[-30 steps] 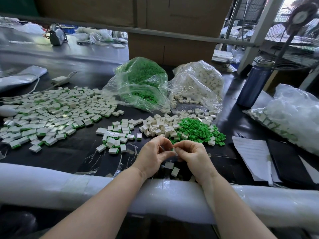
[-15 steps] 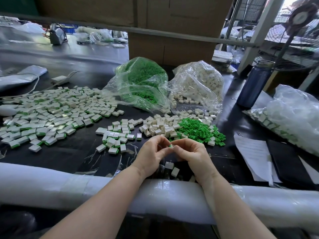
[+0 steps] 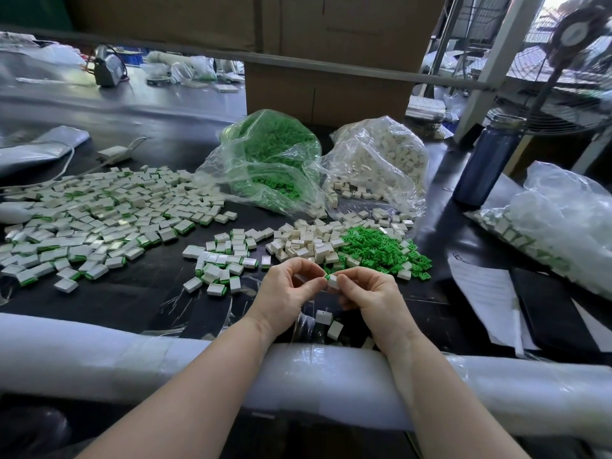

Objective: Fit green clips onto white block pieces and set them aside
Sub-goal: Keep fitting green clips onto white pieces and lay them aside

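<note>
My left hand (image 3: 287, 291) and my right hand (image 3: 371, 298) meet just above the near edge of the black table. Between their fingertips they pinch one white block (image 3: 332, 281) with a green clip showing at its top. Behind the hands lie a heap of loose white blocks (image 3: 303, 241) and a heap of loose green clips (image 3: 381, 248). Finished blocks with green clips sit in a small group (image 3: 225, 263) to the left and in a wide spread (image 3: 96, 217) at the far left. Two bare white blocks (image 3: 328, 323) lie under my hands.
A bag of green clips (image 3: 268, 160) and a bag of white blocks (image 3: 381, 160) stand at the back. A blue bottle (image 3: 486, 160), papers (image 3: 480, 289), a dark folder (image 3: 549, 309) and another filled bag (image 3: 559, 223) occupy the right. A padded white roll (image 3: 132, 356) runs along the near edge.
The hands have drawn slightly apart, so the white block with its green clip now shows between the fingertips. Both hands stay in the same place.
</note>
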Demonstrator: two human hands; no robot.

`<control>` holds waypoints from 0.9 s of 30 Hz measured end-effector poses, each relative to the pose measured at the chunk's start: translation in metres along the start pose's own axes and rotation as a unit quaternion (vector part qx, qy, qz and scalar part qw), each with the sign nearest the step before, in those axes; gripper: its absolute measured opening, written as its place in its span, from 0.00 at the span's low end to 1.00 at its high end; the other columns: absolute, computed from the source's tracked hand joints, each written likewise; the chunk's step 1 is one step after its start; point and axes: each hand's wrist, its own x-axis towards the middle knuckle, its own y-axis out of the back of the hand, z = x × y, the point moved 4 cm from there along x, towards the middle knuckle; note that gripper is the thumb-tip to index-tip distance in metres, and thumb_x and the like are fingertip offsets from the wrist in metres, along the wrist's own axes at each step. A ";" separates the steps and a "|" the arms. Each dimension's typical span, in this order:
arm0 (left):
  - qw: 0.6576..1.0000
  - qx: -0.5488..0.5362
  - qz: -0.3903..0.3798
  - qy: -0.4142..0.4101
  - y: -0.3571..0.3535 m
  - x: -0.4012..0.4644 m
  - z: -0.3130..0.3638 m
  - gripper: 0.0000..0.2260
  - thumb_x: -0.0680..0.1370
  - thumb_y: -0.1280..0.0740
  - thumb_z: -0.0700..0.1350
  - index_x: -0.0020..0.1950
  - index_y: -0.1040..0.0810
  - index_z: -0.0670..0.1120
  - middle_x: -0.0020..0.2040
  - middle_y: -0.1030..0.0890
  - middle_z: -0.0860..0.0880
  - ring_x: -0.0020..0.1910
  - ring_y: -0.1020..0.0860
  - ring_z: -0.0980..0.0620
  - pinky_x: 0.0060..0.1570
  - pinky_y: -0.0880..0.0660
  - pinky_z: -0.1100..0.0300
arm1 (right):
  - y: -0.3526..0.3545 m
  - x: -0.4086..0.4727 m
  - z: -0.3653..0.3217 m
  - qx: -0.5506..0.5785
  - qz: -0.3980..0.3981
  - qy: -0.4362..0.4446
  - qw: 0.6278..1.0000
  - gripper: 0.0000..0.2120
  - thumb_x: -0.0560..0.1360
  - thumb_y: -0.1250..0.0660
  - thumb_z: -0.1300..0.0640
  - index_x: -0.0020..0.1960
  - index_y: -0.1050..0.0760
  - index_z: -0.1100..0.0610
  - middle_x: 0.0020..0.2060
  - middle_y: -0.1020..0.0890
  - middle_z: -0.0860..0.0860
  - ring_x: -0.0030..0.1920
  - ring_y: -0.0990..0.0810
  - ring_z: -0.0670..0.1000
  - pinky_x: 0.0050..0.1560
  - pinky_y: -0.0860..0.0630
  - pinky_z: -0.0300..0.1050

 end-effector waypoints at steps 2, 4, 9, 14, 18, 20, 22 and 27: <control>1.000 0.006 0.005 -0.002 0.000 0.000 0.000 0.05 0.73 0.29 0.38 0.41 0.21 0.49 0.35 0.20 0.51 0.32 0.25 0.58 0.37 0.24 0.63 | 0.000 0.001 0.002 -0.013 -0.003 0.000 1.000 0.06 0.75 0.33 0.64 0.40 0.20 0.59 0.28 0.21 0.51 0.27 0.25 0.43 0.29 0.27 0.35; 1.000 0.010 0.005 0.001 0.000 0.000 0.000 0.06 0.73 0.30 0.39 0.40 0.21 0.49 0.34 0.21 0.50 0.31 0.25 0.60 0.36 0.25 0.67 | 0.000 0.001 0.003 -0.023 -0.005 -0.003 1.000 0.06 0.75 0.33 0.62 0.40 0.20 0.60 0.28 0.21 0.52 0.27 0.25 0.44 0.29 0.27 0.35; 1.000 0.025 -0.014 0.010 -0.002 -0.001 -0.001 0.05 0.76 0.33 0.40 0.41 0.23 0.49 0.37 0.22 0.48 0.36 0.25 0.55 0.39 0.25 0.66 | 0.001 0.003 0.005 -0.044 0.002 -0.002 0.999 0.07 0.76 0.34 0.61 0.40 0.21 0.61 0.30 0.22 0.56 0.27 0.26 0.44 0.29 0.27 0.35; 0.999 0.015 -0.028 0.011 -0.004 -0.001 0.001 0.03 0.74 0.31 0.40 0.47 0.21 0.46 0.42 0.19 0.46 0.41 0.21 0.51 0.46 0.22 0.61 | 0.001 0.002 0.004 -0.041 -0.007 0.006 0.999 0.06 0.75 0.33 0.62 0.40 0.20 0.60 0.29 0.21 0.53 0.28 0.26 0.44 0.29 0.27 0.35; 1.000 0.024 -0.014 0.014 -0.003 -0.002 0.002 0.04 0.73 0.30 0.40 0.47 0.20 0.43 0.43 0.18 0.44 0.42 0.20 0.47 0.46 0.21 0.54 | -0.001 0.001 0.002 -0.057 -0.004 0.016 0.998 0.07 0.75 0.33 0.60 0.40 0.20 0.59 0.30 0.20 0.53 0.28 0.25 0.44 0.31 0.26 0.36; 0.999 0.012 0.041 0.018 0.002 0.000 0.001 0.03 0.73 0.30 0.40 0.44 0.20 0.45 0.40 0.18 0.46 0.39 0.19 0.49 0.44 0.20 0.57 | 0.001 0.001 0.001 -0.047 0.023 0.021 0.998 0.07 0.76 0.34 0.59 0.40 0.21 0.59 0.30 0.19 0.51 0.28 0.25 0.43 0.30 0.25 0.36; 0.994 -0.012 0.103 0.031 0.009 0.000 -0.002 0.04 0.73 0.31 0.38 0.43 0.22 0.47 0.39 0.19 0.47 0.35 0.19 0.54 0.38 0.20 0.62 | 0.003 0.001 0.000 -0.043 0.052 0.026 0.997 0.08 0.76 0.34 0.60 0.39 0.21 0.58 0.29 0.20 0.49 0.27 0.26 0.43 0.30 0.26 0.35; 0.968 -0.011 0.246 0.058 0.026 -0.001 -0.010 0.07 0.75 0.34 0.35 0.48 0.20 0.45 0.42 0.18 0.46 0.37 0.19 0.53 0.41 0.21 0.61 | 0.014 0.001 -0.002 -0.105 0.131 0.042 0.985 0.08 0.75 0.33 0.59 0.38 0.22 0.56 0.30 0.21 0.51 0.30 0.27 0.45 0.34 0.28 0.40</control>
